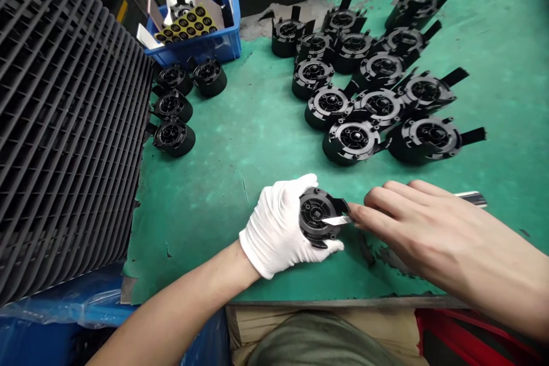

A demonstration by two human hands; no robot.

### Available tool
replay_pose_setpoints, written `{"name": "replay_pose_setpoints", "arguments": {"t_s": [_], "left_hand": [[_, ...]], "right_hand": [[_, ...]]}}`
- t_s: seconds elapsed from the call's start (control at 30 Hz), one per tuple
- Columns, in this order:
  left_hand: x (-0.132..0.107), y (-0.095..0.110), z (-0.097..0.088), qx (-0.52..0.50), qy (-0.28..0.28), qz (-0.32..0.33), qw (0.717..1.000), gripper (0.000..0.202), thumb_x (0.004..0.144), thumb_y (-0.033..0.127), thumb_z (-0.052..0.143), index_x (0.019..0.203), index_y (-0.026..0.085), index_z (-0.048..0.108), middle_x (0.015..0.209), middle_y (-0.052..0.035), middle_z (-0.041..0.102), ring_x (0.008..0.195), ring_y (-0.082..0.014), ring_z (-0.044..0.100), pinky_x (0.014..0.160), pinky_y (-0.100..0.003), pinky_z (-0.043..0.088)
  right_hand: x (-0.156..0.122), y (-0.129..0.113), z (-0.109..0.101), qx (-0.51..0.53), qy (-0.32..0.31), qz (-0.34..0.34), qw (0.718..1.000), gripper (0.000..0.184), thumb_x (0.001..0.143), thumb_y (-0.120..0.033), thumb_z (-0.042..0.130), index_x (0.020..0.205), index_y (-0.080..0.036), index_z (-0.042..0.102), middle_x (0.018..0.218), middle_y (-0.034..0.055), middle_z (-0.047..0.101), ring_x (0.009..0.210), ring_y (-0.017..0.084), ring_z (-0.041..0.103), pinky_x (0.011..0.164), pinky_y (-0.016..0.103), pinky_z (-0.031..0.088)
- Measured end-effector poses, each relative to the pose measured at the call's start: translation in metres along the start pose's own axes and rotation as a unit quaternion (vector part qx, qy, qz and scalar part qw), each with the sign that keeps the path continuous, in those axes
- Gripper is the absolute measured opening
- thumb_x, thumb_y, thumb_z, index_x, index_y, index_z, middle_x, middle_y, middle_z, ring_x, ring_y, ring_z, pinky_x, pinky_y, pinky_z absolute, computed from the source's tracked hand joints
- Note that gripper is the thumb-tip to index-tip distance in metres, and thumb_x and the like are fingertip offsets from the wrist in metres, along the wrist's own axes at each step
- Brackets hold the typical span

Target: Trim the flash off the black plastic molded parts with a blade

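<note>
The left hand is covered by a white, matt cloth glove. The round part held in it is seen to be black moulded plastic, faintly glossy. The blade is shown as bright, smooth metal. The green table cover is worn, scuffed and matt.

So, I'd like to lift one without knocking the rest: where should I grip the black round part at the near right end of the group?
Probably by its round body, coming from above with fingers on the near and far edges. It lies flat, its tab juts out to the right, and a neighbouring part crowds its left.
</note>
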State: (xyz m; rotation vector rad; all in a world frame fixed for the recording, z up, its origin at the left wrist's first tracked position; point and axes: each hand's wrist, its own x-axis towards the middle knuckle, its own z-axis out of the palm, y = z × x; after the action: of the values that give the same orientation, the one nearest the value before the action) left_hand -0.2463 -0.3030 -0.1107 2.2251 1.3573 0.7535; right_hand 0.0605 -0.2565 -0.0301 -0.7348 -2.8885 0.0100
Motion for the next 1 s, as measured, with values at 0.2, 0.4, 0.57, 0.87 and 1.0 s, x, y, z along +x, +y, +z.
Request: {"name": "replay_pose_setpoints", "arguments": {"t_s": [0.2, 0.4, 0.57, 0.87, 1.0], "left_hand": [[0.001, -0.001, 0.000, -0.020, -0.006, -0.008, 1.000, 0.134, 0.089, 0.088, 0.107, 0.192, 0.021, 0.052, 0.174, -0.0252, 0.082, 0.155, -0.0512, 0.085, 0.130, -0.065, 0.075], [0.004, -0.002, -0.004, -0.059, -0.015, 0.009, 0.998, 0.135, 0.099, 0.087, 0.097, 0.198, 0.015, 0.042, 0.174, -0.0273, 0.083, 0.158, -0.0496, 0.086, 0.136, -0.064, 0.072], [0.005, -0.004, -0.005, -0.060, -0.018, 0.010, 0.998, 0.130, 0.098, 0.084, 0.100, 0.195, 0.015, 0.048, 0.179, -0.0284, 0.081, 0.159, -0.0503, 0.086, 0.136, -0.064, 0.073], [0.005, -0.002, -0.003, -0.055, 0.004, 0.019, 0.998, 0.119, 0.098, 0.079, 0.099, 0.189, 0.014, 0.055, 0.169, -0.0258, 0.087, 0.153, -0.0488, 0.090, 0.131, -0.064, 0.076], [0.004, -0.003, -0.002, -0.052, 0.004, 0.020, 0.998, 0.119, 0.098, 0.078, 0.100, 0.189, 0.015, 0.055, 0.170, -0.0261, 0.086, 0.155, -0.0493, 0.089, 0.132, -0.064, 0.076]], "right_hand": [[-0.008, -0.003, 0.001, -0.060, 0.034, 0.014, 0.997, 0.042, 0.121, 0.000, 0.046, 0.148, -0.014, 0.074, 0.103, 0.0061, 0.068, 0.088, 0.027, 0.060, 0.083, 0.045, 0.042], [-0.015, -0.009, -0.007, -0.039, 0.055, 0.015, 0.998, 0.033, 0.137, -0.026, 0.045, 0.154, -0.013, 0.071, 0.099, 0.0024, 0.066, 0.079, 0.023, 0.062, 0.077, 0.041, 0.048], [-0.007, -0.018, -0.008, -0.040, 0.053, 0.007, 0.998, 0.030, 0.137, -0.024, 0.046, 0.144, -0.012, 0.073, 0.096, 0.0010, 0.064, 0.078, 0.023, 0.064, 0.076, 0.041, 0.048], [0.000, -0.023, -0.005, -0.049, 0.054, 0.019, 0.997, 0.036, 0.134, -0.018, 0.041, 0.127, -0.015, 0.075, 0.092, 0.0010, 0.061, 0.073, 0.023, 0.060, 0.072, 0.041, 0.046], [-0.001, -0.024, -0.005, -0.041, 0.051, 0.020, 0.998, 0.035, 0.132, -0.016, 0.040, 0.127, -0.017, 0.074, 0.092, 0.0009, 0.061, 0.073, 0.022, 0.058, 0.072, 0.041, 0.045]]}}
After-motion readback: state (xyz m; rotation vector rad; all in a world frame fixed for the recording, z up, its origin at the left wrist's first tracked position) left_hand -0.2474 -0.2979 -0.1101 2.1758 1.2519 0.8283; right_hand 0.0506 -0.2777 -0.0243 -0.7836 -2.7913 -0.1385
